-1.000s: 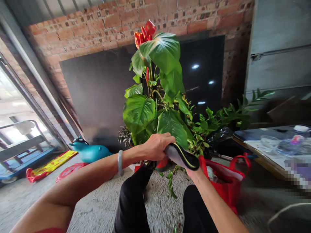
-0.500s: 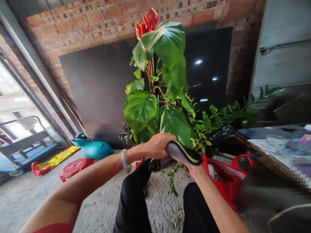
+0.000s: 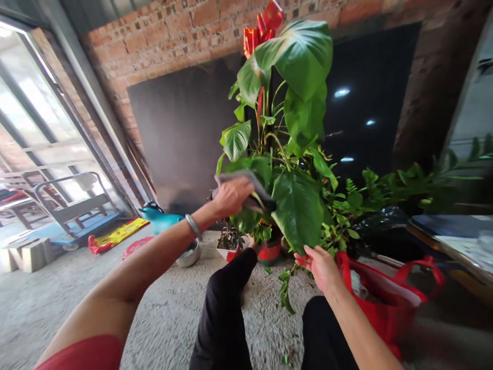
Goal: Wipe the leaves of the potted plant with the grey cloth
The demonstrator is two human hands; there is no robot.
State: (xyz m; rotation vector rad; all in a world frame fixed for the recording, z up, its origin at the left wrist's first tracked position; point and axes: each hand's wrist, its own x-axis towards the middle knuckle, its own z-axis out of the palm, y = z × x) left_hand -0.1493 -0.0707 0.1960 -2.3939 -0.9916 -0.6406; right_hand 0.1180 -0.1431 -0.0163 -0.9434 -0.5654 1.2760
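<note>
My left hand (image 3: pixel 233 198) is closed on a grey cloth (image 3: pixel 246 177) with a dark, yellow-lined edge, slightly blurred. The cloth lies against a lower leaf of a tall potted plant and partly covers it. At the tip of a large green leaf (image 3: pixel 298 205) is my right hand (image 3: pixel 321 267), its thumb and fingers around the drooping point. Broad glossy leaves (image 3: pixel 304 59) rise above both hands, topped by a shiny red bow (image 3: pixel 264 31). Behind my foot shows the plant's red and green pot (image 3: pixel 269 253).
A red bag (image 3: pixel 400 293) stands right of my right arm, near a table (image 3: pixel 454 236). Leftward are a metal bowl (image 3: pixel 189 255), a small white pot (image 3: pixel 227 252), a blue animal-shaped toy (image 3: pixel 159 218) and a flatbed trolley (image 3: pixel 77 221). Trailing stems lie between my legs.
My hands have come apart from the folded cloth. The left carries it, opened out, onto a lower leaf; the right has let go and taken a large leaf's tip. The view has turned left.
</note>
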